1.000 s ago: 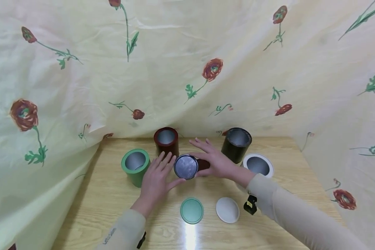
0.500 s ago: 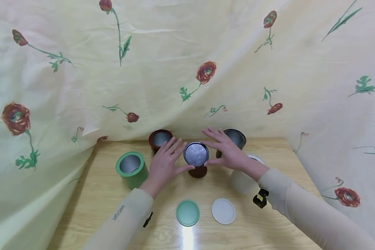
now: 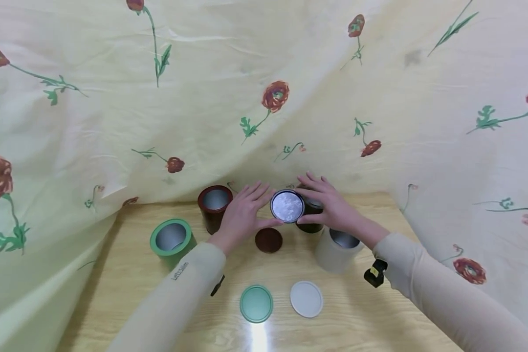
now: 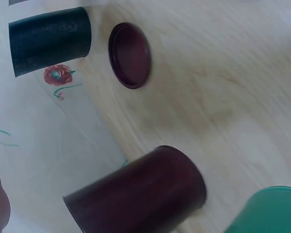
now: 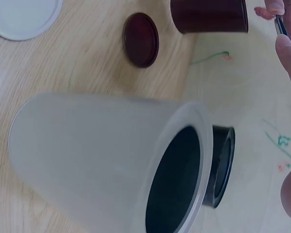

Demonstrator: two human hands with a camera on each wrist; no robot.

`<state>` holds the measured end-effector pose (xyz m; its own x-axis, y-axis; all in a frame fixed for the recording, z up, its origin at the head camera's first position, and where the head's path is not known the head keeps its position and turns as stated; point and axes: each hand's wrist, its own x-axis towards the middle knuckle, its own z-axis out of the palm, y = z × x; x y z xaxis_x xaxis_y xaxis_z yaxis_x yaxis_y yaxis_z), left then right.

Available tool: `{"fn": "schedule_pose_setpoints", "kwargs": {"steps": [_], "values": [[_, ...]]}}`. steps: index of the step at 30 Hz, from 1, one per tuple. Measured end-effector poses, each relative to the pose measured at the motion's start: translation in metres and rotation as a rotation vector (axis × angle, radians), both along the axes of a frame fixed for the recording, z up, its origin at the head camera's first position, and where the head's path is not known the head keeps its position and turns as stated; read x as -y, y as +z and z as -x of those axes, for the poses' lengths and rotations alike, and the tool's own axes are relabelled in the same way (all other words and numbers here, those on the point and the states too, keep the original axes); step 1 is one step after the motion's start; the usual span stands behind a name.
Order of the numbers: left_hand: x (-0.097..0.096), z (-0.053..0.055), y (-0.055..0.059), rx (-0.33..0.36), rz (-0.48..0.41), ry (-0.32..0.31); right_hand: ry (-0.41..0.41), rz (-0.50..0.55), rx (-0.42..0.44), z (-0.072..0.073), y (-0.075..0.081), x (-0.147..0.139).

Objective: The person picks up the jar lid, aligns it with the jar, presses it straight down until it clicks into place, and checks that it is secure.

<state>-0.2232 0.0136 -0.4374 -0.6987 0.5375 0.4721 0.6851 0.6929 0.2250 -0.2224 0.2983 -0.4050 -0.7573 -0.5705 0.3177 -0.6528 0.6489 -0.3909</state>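
Observation:
In the head view, a round black-rimmed lid (image 3: 287,206) with a shiny grey face is held up between both hands. My left hand (image 3: 242,215) holds its left edge, thumb below and fingers above. My right hand (image 3: 332,208) grips the right edge between thumb and fingers; its wrist view shows the lid's thin edge (image 5: 280,25) pinched by fingertips. Just behind the right hand stands a black canister (image 3: 310,228), partly hidden. A dark brown lid (image 3: 269,240) lies on the table below the raised lid.
Open canisters stand around: brown (image 3: 212,215) behind the left hand, green (image 3: 172,243) at left, white (image 3: 336,254) under the right wrist. A green lid (image 3: 256,303) and a white lid (image 3: 307,298) lie nearer. Floral cloth (image 3: 229,122) hangs behind the wooden table (image 3: 132,293).
Both hands have carried the black-rimmed lid to the right and farther back, up to the black canister. The brown lid, partly covered before, now shows whole. The head view has turned slightly right.

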Motion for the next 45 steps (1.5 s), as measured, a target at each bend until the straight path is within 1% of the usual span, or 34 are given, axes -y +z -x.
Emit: {"fn": "schedule_pose_setpoints", "kwargs": {"steps": [5, 9, 11, 15, 20, 25, 30, 34, 37, 40, 45], "values": [[-0.012, 0.012, 0.004, 0.059, 0.047, -0.037, -0.036, 0.001, 0.040, 0.002, 0.002, -0.011], [-0.024, 0.022, 0.005, 0.117, 0.057, -0.062, -0.064, 0.022, 0.049, 0.003, 0.002, -0.022], [-0.030, 0.027, 0.006, 0.147, 0.076, -0.065, -0.081, 0.021, 0.051, 0.002, 0.001, -0.028], [-0.045, 0.036, 0.007, 0.184, 0.118, -0.087, -0.119, 0.006, 0.065, 0.001, 0.001, -0.042], [-0.066, 0.054, 0.003, 0.220, 0.146, -0.084, -0.127, 0.000, 0.056, 0.015, -0.007, -0.061], [-0.083, 0.072, -0.003, 0.216, 0.167, -0.093, -0.124, -0.004, 0.044, 0.030, -0.015, -0.078], [-0.096, 0.090, -0.008, 0.223, 0.166, -0.088, -0.125, -0.013, 0.078, 0.049, -0.021, -0.090], [-0.099, 0.100, -0.011, 0.254, 0.150, -0.089, -0.141, -0.027, 0.111, 0.056, -0.019, -0.092], [-0.100, 0.106, -0.012, 0.283, 0.141, -0.074, -0.143, -0.037, 0.126, 0.062, -0.017, -0.090], [-0.101, 0.112, -0.013, 0.295, 0.135, -0.066, -0.147, -0.046, 0.144, 0.067, -0.017, -0.091], [-0.103, 0.119, -0.015, 0.313, 0.145, -0.079, -0.179, -0.064, 0.197, 0.073, -0.020, -0.093]]}}
